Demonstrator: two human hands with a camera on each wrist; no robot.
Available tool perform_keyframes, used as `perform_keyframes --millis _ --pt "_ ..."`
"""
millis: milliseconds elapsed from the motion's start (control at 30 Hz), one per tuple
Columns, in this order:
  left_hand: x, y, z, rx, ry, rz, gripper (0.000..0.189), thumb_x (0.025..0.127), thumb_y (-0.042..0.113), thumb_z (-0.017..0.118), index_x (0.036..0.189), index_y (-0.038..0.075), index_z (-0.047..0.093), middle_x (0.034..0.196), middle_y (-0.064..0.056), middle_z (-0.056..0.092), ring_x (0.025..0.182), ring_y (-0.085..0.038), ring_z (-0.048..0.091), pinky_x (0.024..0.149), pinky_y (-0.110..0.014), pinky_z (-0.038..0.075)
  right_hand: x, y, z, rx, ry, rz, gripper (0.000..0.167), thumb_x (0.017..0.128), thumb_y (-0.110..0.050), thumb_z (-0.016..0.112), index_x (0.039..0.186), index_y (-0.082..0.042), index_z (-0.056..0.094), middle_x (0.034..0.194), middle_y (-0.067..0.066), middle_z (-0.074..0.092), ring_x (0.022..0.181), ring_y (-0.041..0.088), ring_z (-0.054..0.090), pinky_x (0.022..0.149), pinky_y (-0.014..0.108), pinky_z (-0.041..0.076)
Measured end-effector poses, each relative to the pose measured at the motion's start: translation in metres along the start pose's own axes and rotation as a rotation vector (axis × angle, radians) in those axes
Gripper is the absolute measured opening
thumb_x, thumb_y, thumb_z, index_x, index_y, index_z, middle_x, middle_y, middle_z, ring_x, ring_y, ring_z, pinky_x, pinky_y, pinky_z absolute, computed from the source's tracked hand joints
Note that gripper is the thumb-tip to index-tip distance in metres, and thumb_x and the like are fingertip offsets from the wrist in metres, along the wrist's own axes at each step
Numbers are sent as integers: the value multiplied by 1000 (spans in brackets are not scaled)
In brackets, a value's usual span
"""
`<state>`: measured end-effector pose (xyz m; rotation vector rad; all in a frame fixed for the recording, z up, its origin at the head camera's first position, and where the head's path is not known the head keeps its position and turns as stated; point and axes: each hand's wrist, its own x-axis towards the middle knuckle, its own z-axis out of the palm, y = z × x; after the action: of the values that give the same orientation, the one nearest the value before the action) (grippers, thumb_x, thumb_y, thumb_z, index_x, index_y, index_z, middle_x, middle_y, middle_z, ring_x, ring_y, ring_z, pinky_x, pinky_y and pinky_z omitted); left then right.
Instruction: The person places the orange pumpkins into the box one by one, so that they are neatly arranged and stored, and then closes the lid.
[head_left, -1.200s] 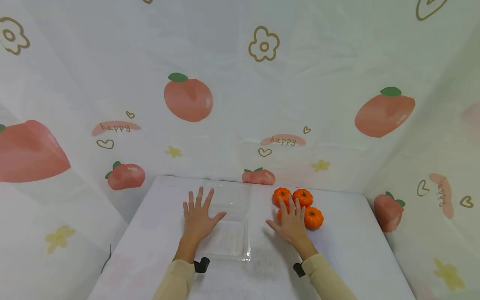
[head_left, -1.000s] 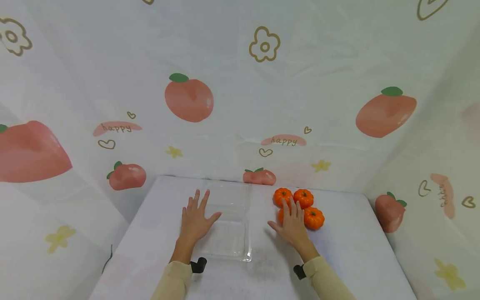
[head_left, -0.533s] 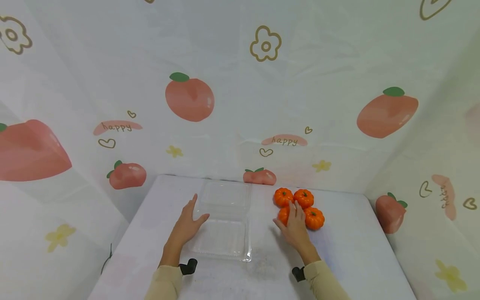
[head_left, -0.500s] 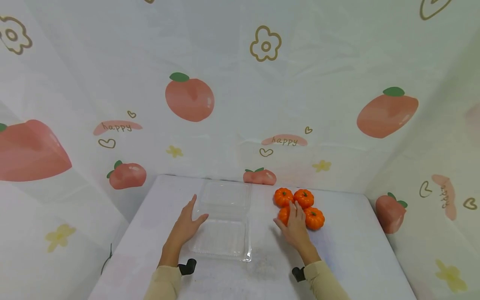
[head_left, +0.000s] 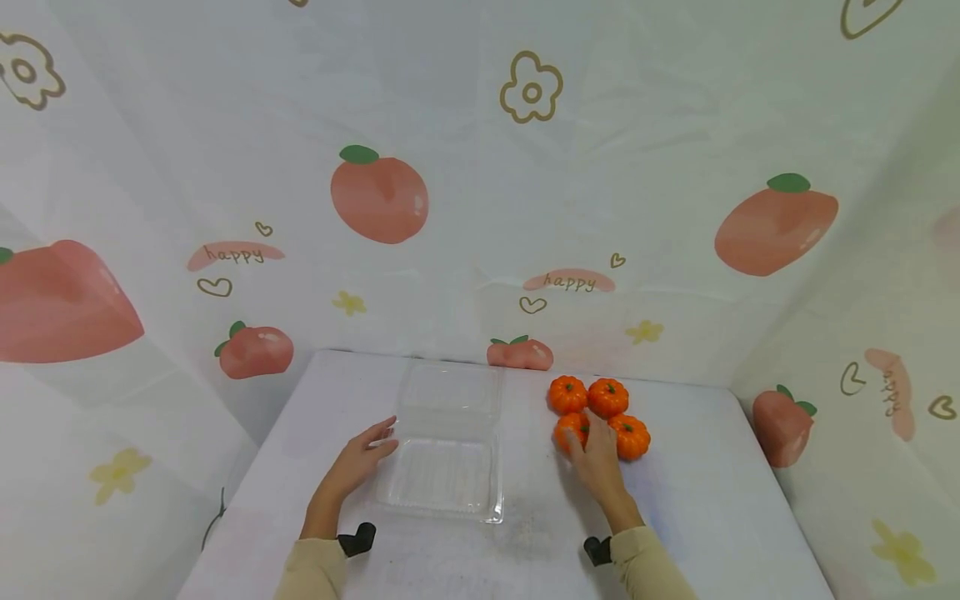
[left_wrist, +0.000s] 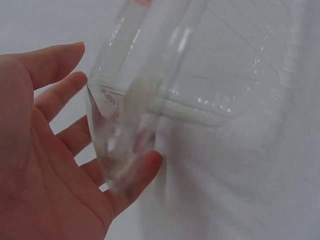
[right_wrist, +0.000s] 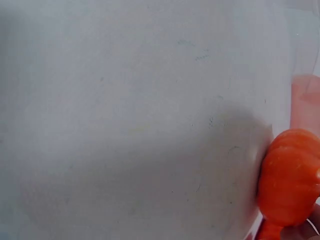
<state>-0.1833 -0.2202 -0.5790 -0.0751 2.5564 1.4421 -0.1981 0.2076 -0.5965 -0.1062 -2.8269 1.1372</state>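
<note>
A clear plastic clamshell box (head_left: pixel 442 477) lies opened flat on the table, its lid half (head_left: pixel 452 390) at the back. My left hand (head_left: pixel 354 468) is at the box's left side; in the left wrist view its loosely spread fingers (left_wrist: pixel 75 137) reach behind and under the clear edge, and the thumb stands apart from it. My right hand (head_left: pixel 602 468) holds the front-left small orange pumpkin (head_left: pixel 567 430) between thumb and fingers. In the right wrist view that pumpkin (right_wrist: pixel 287 177) shows at the right edge, with fingertips (right_wrist: pixel 307 227) below it, mostly cut off.
Right beside the held one are three more orange pumpkins: back-left (head_left: pixel 567 394), back-right (head_left: pixel 608 397) and front-right (head_left: pixel 632 438). A white cloth covers the table (head_left: pixel 525 567). Behind it hangs a white curtain (head_left: pixel 465 292) with printed fruit and flowers.
My left hand has moved left and toward me, from over the box to its left edge. My right hand has drawn its fingers in around the front-left pumpkin.
</note>
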Motion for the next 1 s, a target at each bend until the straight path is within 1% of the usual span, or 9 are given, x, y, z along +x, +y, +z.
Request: perform_keyframes --millis 133,233,300,433,533,633,733,867,1000 --pt "0 -5 0 -97 -41 -16 53 104 23 54 156 14 43 156 -21 47 144 -44 45 111 -60 45 1 2 1 -1 19 -19 53 107 -21 47 152 6 38 154 27 44 143 45 37 122 60 27" --pt "-1 -8 -1 -165 -66 -50 53 105 19 51 157 17 42 159 -18 45 145 -40 45 107 -54 49 1 4 1 -5 25 -37 47 107 -15 47 148 7 41 150 27 47 141 45 41 122 61 29" --pt "-1 -10 -1 -206 -77 -73 53 105 18 50 157 20 42 160 -14 44 137 -36 52 98 -45 51 2 6 1 1 29 -43 45 106 -12 50 146 7 44 149 27 48 140 45 43 121 60 30" --pt "-2 -15 0 -292 -88 -103 53 105 18 49 157 24 42 163 -11 42 109 -22 56 80 -29 43 3 8 1 30 21 -4 47 105 -14 53 147 4 43 150 24 47 143 42 41 122 59 29" --pt "-2 -18 2 -379 -89 -124 52 105 17 50 156 24 43 163 -6 41 95 -14 52 74 -25 40 2 9 1 63 2 55 52 105 -18 54 151 3 39 153 23 44 145 41 39 122 58 29" --pt "-1 -22 5 -472 -77 -144 51 105 16 51 155 22 46 159 -1 45 87 -12 50 71 -23 39 0 8 0 89 -27 129 59 106 -24 54 155 3 34 155 25 39 146 42 36 123 59 28" --pt "-1 -26 8 -534 -56 -156 49 103 14 54 152 20 50 149 3 52 86 -12 51 70 -23 40 -2 7 0 93 -53 187 67 105 -31 55 157 4 29 158 28 37 147 45 35 122 60 27" --pt "1 -32 12 -605 -30 -147 51 101 12 59 151 17 51 139 17 59 87 -9 53 74 -23 41 -3 7 0 106 -80 247 76 104 -42 55 158 3 26 162 28 33 151 45 31 123 59 25" --pt "2 -38 17 -675 -25 -129 54 98 10 62 151 13 51 146 21 57 107 -7 54 80 -21 45 -3 10 2 122 -106 278 80 102 -48 56 159 0 25 163 25 32 152 43 30 123 59 25"
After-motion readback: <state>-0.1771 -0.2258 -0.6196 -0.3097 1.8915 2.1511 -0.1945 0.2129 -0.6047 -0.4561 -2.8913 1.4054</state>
